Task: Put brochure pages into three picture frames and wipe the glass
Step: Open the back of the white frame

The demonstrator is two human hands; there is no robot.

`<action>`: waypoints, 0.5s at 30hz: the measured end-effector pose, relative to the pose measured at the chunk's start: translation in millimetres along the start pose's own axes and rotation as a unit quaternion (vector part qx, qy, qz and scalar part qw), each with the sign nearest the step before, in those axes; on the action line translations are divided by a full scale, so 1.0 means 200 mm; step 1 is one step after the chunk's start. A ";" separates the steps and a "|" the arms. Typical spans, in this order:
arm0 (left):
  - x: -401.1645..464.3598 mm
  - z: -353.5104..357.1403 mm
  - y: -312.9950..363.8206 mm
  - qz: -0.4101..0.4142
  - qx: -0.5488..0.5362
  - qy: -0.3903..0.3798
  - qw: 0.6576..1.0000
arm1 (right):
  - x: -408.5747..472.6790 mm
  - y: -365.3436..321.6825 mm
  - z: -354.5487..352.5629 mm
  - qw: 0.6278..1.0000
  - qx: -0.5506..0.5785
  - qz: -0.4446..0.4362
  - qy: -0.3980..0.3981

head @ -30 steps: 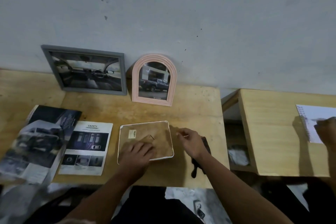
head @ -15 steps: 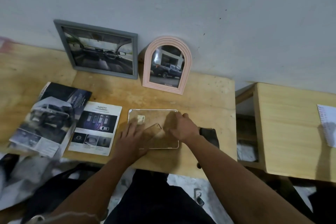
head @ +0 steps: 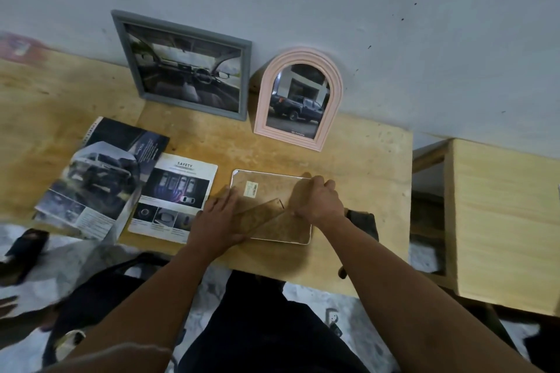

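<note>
A white-edged rectangular picture frame (head: pixel 266 191) lies face down near the front of the light wooden table (head: pixel 363 166), its brown fibreboard backing up and a small pale sticker (head: pixel 252 189) on it. The left hand (head: pixel 216 221) lies flat on the frame's near-left corner, fingers spread and pressing, gripping nothing. The right hand (head: pixel 319 201) rests on the frame's right side with fingers curled at the backing's far-right edge; whether they pinch anything cannot be told. Just right of that hand, a dark cloth (head: pixel 363 221) is partly hidden by the forearm. Left of the frame lie a loose brochure page headed SAFETY (head: pixel 174 200) and, further left, an open car brochure (head: pixel 100 175). Against the far wall lean a grey rectangular frame holding a car-interior picture (head: pixel 188 66) and, just right of it, a pink arched frame holding a pickup-truck picture (head: pixel 298 98). A second pale wooden table (head: pixel 503 221) stands to the right, apart.
</note>
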State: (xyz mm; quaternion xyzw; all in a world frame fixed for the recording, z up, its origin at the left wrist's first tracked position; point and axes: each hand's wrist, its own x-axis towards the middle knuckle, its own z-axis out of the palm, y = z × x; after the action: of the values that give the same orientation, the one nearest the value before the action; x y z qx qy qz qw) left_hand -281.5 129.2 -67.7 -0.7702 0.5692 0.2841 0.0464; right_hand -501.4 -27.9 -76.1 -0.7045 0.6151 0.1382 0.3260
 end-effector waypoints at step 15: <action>0.04 -0.01 -0.01 -0.033 0.004 -0.027 0.999 | -0.02 -0.03 -0.02 0.997 0.078 0.019 -0.009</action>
State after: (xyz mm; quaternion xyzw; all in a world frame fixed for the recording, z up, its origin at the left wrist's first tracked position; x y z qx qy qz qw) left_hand -277.2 122.3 -71.6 -0.7804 0.5429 0.3010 0.0747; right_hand -497.6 -28.3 -69.0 -0.6637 0.6343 0.1026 0.3828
